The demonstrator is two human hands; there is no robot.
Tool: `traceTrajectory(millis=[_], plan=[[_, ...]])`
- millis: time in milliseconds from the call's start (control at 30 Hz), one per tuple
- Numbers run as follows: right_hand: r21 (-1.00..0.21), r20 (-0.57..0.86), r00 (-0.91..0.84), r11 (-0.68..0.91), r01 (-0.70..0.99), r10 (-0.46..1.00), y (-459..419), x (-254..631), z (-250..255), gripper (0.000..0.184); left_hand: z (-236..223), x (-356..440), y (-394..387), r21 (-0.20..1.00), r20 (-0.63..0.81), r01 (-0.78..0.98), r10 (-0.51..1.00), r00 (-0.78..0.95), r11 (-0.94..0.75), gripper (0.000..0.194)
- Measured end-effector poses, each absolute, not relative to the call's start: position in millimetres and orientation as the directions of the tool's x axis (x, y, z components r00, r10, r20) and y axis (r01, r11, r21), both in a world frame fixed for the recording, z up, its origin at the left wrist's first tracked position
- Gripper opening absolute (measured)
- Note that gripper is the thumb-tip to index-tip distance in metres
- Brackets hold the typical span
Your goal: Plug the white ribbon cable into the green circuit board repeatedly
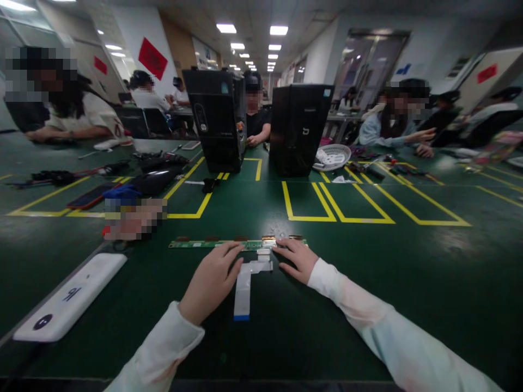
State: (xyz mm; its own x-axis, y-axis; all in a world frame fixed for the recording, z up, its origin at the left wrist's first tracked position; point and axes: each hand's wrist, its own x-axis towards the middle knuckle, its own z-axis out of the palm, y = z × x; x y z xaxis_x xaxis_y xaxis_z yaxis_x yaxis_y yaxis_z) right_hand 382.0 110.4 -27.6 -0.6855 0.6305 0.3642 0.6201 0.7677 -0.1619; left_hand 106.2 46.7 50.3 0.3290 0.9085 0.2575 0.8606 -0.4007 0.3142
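Both hands low over the table (347, 326), well apart from each other, palms down. Left hand (214, 275) has its fingers loosely bent, thumb parted from forefinger, tips at the near edge of the board (200, 244); right hand (300, 258) has its fingers spread, foremost tips on or just beside the bright connector (268, 242) toward the board's right end. Neither seems to clamp anything; firm contact hard to judge. Board is a long green strip, lying crosswise ahead of the wearer, brownish tabs along its far edge. Ribbon (243, 291) lies flat on the near side, bent at a right angle, its blue end (241, 317) toward the wearer. Small white piece (263, 254) sits between the hands, near the connector; whether it joins board or ribbon, cannot tell. Step in hand reads as fingertip work at the connector, board lightly steadied; seating or freeing, no telling. Any next move there would call for the board kept flat, light even fingertip pressure, and no sideways pull on the ribbon.
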Motion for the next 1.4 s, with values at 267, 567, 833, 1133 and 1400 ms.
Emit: traceTrajectory(millis=[267, 567, 833, 1133, 1400], plan=[[-0.161, 0.352, -0.683, 0.760, 0.630, 0.640, 110, 381, -28, 0.047, 15, 37, 0, 0.246, 0.176, 0.951, 0.973, 0.148, -0.189, 0.052], [-0.167, 0.358, -0.681, 0.762, 0.626, 0.638, 109, 381, -26, 0.046, -13, 31, 1, 0.156, 0.322, 0.972, 0.939, 0.119, -0.177, 0.051], [-0.165, 0.363, -0.682, 0.764, 0.624, 0.635, 109, 382, -26, 0.046, -13, 34, 1, 0.127, 0.327, 0.975, 0.936, 0.130, -0.180, 0.051], [-0.172, 0.367, -0.682, 0.767, 0.619, 0.632, 108, 382, -26, 0.046, -12, 35, 2, 0.124, 0.335, 0.975, 0.933, 0.132, -0.183, 0.050], [-0.178, 0.373, -0.683, 0.771, 0.612, 0.628, 108, 381, -25, 0.045, -12, 35, 1, 0.131, 0.319, 0.977, 0.940, 0.120, -0.169, 0.051]])
